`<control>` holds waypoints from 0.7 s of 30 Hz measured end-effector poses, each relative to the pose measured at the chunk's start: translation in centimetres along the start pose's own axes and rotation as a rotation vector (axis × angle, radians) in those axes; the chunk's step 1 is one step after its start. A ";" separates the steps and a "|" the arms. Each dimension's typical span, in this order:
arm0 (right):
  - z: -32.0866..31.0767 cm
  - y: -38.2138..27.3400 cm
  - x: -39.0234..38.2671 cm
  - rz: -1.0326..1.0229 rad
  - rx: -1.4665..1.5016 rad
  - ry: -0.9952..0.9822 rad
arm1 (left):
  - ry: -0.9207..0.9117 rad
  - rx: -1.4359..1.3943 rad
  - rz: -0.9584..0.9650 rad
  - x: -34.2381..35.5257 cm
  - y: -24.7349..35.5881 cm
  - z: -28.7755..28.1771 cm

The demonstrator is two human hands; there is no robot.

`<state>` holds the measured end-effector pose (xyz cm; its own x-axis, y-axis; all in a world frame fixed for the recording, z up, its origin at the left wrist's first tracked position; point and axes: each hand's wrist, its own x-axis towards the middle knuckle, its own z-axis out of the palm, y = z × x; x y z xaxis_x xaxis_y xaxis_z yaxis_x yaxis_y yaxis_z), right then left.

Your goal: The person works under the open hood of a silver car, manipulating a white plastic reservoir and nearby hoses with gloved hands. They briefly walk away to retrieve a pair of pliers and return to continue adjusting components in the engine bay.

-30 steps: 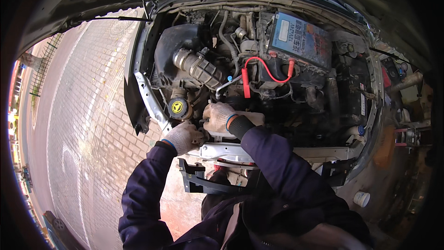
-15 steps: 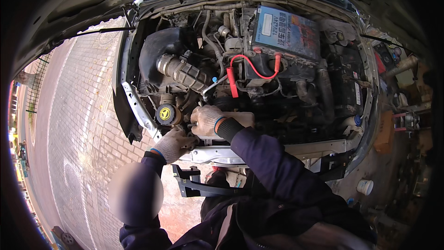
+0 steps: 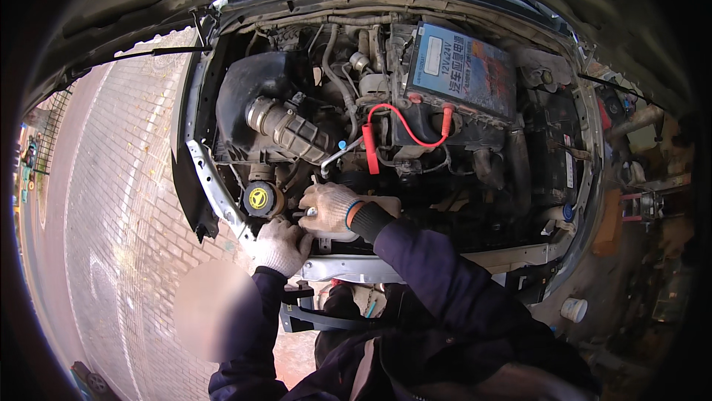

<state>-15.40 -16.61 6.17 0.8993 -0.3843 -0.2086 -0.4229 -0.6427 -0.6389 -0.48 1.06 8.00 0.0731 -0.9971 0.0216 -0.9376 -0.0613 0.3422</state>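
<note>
Head view — a pale tank point(image 3: 387, 205) lies partly under the right hand point(image 3: 328, 207), left hand point(image 3: 282, 247) nearby — grips unclear.

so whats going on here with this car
A person is working with gloved hands under a raised hood. The right hand is at a whitish plastic tank. The left hand is by the silver front crossbar, just below a black cap with a yellow mark. Whether either hand grips anything is hard to tell. Farther back sits a blue-topped box, with a red cable running from it.
</note>
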 end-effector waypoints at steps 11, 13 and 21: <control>-8.1 2.3 0.1 -0.200 0.159 0.352 | 0.033 -0.055 -0.010 -0.1 -0.9 0.9; -13.3 4.0 1.3 -0.170 0.045 0.541 | 0.064 -0.093 0.000 0.0 -1.0 0.7; -35.1 14.3 16.2 0.072 -0.463 0.911 | 0.068 -0.142 0.005 0.2 -1.3 0.1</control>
<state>-10.79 -55.24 19.63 0.5252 -0.6657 0.5301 -0.6478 -0.7167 -0.2582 0.70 0.94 7.46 0.0962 -0.9917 0.0852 -0.8809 -0.0450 0.4711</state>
